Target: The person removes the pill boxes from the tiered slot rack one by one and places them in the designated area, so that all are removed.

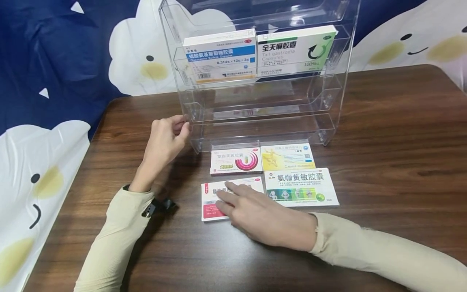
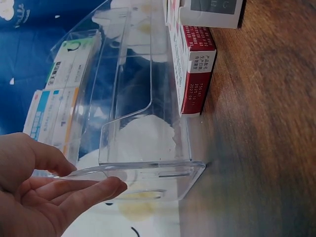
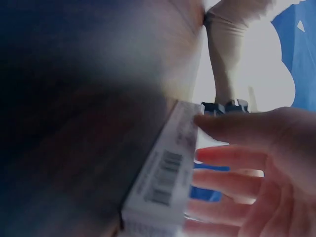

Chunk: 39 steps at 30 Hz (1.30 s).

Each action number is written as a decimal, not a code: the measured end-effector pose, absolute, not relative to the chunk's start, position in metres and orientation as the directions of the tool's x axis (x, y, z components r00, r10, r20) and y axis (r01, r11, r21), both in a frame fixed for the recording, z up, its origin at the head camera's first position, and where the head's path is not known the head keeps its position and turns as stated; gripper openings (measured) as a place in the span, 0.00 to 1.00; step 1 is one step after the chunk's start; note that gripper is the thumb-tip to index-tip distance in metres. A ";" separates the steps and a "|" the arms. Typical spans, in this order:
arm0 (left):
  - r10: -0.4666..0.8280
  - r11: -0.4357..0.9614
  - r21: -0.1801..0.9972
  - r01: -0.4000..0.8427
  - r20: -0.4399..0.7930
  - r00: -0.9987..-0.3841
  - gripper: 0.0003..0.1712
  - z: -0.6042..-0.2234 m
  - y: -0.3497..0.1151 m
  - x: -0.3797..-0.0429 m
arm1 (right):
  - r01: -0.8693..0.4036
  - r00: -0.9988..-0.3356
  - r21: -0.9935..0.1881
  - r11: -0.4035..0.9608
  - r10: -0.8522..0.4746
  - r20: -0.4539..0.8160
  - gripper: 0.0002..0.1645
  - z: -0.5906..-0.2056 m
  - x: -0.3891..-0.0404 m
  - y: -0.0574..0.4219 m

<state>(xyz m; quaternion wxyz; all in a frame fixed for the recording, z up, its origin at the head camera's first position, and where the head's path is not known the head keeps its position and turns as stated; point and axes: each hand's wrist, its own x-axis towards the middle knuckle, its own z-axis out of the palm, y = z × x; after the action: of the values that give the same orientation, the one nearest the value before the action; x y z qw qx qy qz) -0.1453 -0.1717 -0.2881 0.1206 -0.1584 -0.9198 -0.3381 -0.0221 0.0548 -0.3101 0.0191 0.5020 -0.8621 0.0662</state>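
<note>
Across one dark brown wood-grain counter [image 1: 394,129] stands one clear plastic tiered rack [image 1: 255,112], its side edge pinched by the left hand [image 1: 166,138], while the right hand [image 1: 259,215], fingers extended and unclenched, rests on one white-and-red flat carton [image 1: 213,201]! Up in the rack sit two: one white-and-blue carton [image 1: 220,59] and one white-and-green carton [image 1: 295,54]. Four lie out front, that touched one beside one white carton with a green strip [image 1: 300,188], behind them one white-and-yellow carton [image 1: 288,158] and one white carton with pink rings [image 1: 233,160].
</note>
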 end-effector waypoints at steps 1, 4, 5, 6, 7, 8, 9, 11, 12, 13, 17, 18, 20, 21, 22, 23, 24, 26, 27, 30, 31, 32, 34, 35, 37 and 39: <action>0.210 0.721 0.583 0.374 0.330 -0.920 0.15 -0.288 -0.172 -0.145 | -0.865 -0.501 -0.071 0.497 -0.862 0.071 0.25 -0.311 -0.021 0.052; 0.211 0.720 0.583 0.377 0.334 -0.919 0.14 -0.289 -0.172 -0.146 | -0.850 -0.527 -0.038 0.526 -0.850 0.027 0.27 -0.313 -0.019 0.048; 0.212 0.720 0.582 0.379 0.335 -0.918 0.14 -0.289 -0.172 -0.146 | -0.847 -0.531 -0.040 0.530 -0.847 0.023 0.28 -0.313 -0.019 0.048; 0.212 0.719 0.582 0.380 0.337 -0.918 0.14 -0.289 -0.172 -0.146 | -0.844 -0.535 -0.046 0.534 -0.844 0.017 0.28 -0.313 -0.019 0.048; 0.211 0.719 0.583 0.378 0.336 -0.918 0.14 -0.289 -0.172 -0.146 | -0.841 -0.539 -0.053 0.538 -0.842 0.011 0.28 -0.313 -0.020 0.048; 0.211 0.720 0.582 0.379 0.336 -0.918 0.14 -0.289 -0.172 -0.146 | -0.840 -0.541 -0.056 0.539 -0.841 0.012 0.28 -0.313 -0.021 0.049; 0.212 0.720 0.581 0.380 0.337 -0.917 0.14 -0.289 -0.172 -0.146 | -0.840 -0.541 -0.062 0.539 -0.841 0.014 0.28 -0.313 -0.021 0.049; 0.212 0.720 0.581 0.380 0.338 -0.917 0.14 -0.289 -0.173 -0.146 | -0.841 -0.539 -0.071 0.536 -0.842 0.027 0.28 -0.313 -0.023 0.049; 0.211 0.720 0.581 0.380 0.338 -0.917 0.14 -0.289 -0.173 -0.145 | -0.840 -0.540 -0.078 0.536 -0.841 0.035 0.27 -0.313 -0.024 0.049; 0.211 0.720 0.580 0.380 0.339 -0.917 0.14 -0.289 -0.173 -0.145 | -0.841 -0.540 -0.080 0.535 -0.841 0.046 0.27 -0.313 -0.025 0.049; 0.214 0.718 0.578 0.387 0.346 -0.914 0.14 -0.289 -0.174 -0.146 | -0.838 -0.546 -0.077 0.541 -0.834 0.084 0.25 -0.314 -0.027 0.050; 0.215 0.717 0.578 0.389 0.347 -0.913 0.14 -0.289 -0.174 -0.146 | -0.836 -0.548 -0.076 0.543 -0.832 0.087 0.25 -0.314 -0.028 0.051; 0.217 0.716 0.577 0.392 0.349 -0.912 0.14 -0.289 -0.173 -0.146 | -0.832 -0.554 -0.078 0.549 -0.827 0.097 0.25 -0.314 -0.028 0.052; 0.218 0.716 0.578 0.392 0.349 -0.911 0.14 -0.289 -0.173 -0.146 | -0.831 -0.556 -0.079 0.550 -0.825 0.100 0.25 -0.314 -0.029 0.052; 0.218 0.716 0.578 0.392 0.348 -0.912 0.14 -0.289 -0.173 -0.146 | -0.830 -0.557 -0.086 0.551 -0.824 0.103 0.24 -0.314 -0.029 0.052; 0.218 0.716 0.578 0.391 0.348 -0.912 0.14 -0.289 -0.173 -0.146 | -0.829 -0.559 -0.089 0.552 -0.823 0.102 0.24 -0.315 -0.030 0.052; 0.217 0.717 0.578 0.390 0.346 -0.913 0.14 -0.289 -0.173 -0.146 | -0.829 -0.559 -0.091 0.552 -0.823 0.103 0.24 -0.315 -0.030 0.052; 0.215 0.718 0.578 0.387 0.344 -0.914 0.14 -0.289 -0.173 -0.146 | -0.829 -0.559 -0.089 0.552 -0.823 0.103 0.24 -0.315 -0.031 0.052; 0.214 0.718 0.580 0.385 0.343 -0.915 0.14 -0.289 -0.172 -0.146 | -0.828 -0.560 -0.091 0.553 -0.822 0.104 0.24 -0.315 -0.031 0.052; 0.212 0.717 0.583 0.382 0.340 -0.916 0.14 -0.288 -0.172 -0.146 | -0.829 -0.558 -0.093 0.551 -0.822 0.111 0.24 -0.316 -0.032 0.052; 0.211 0.717 0.583 0.382 0.340 -0.916 0.14 -0.288 -0.172 -0.146 | -0.830 -0.558 -0.096 0.550 -0.822 0.113 0.24 -0.316 -0.033 0.052; 0.211 0.718 0.582 0.381 0.340 -0.917 0.14 -0.289 -0.172 -0.146 | -0.830 -0.557 -0.101 0.548 -0.822 0.115 0.24 -0.316 -0.033 0.052; 0.211 0.719 0.581 0.382 0.340 -0.916 0.14 -0.289 -0.172 -0.146 | -0.831 -0.556 -0.109 0.546 -0.822 0.123 0.23 -0.316 -0.033 0.052; 0.212 0.719 0.580 0.382 0.341 -0.916 0.15 -0.289 -0.172 -0.146 | -0.831 -0.556 -0.113 0.545 -0.822 0.125 0.23 -0.316 -0.033 0.052; 0.213 0.721 0.577 0.384 0.343 -0.915 0.15 -0.289 -0.172 -0.146 | -0.832 -0.553 -0.119 0.541 -0.822 0.133 0.23 -0.316 -0.034 0.053; 0.210 0.721 0.579 0.381 0.341 -0.916 0.15 -0.289 -0.173 -0.146 | -0.832 -0.553 -0.134 0.538 -0.823 0.131 0.24 -0.316 -0.034 0.053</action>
<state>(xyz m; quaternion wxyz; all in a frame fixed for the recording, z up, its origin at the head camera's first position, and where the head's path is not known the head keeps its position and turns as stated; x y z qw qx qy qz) -0.1457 -0.1725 -0.2887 0.1267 -0.1607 -0.9188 -0.3375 -0.0344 0.0532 -0.3156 0.0260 0.4718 -0.8767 0.0904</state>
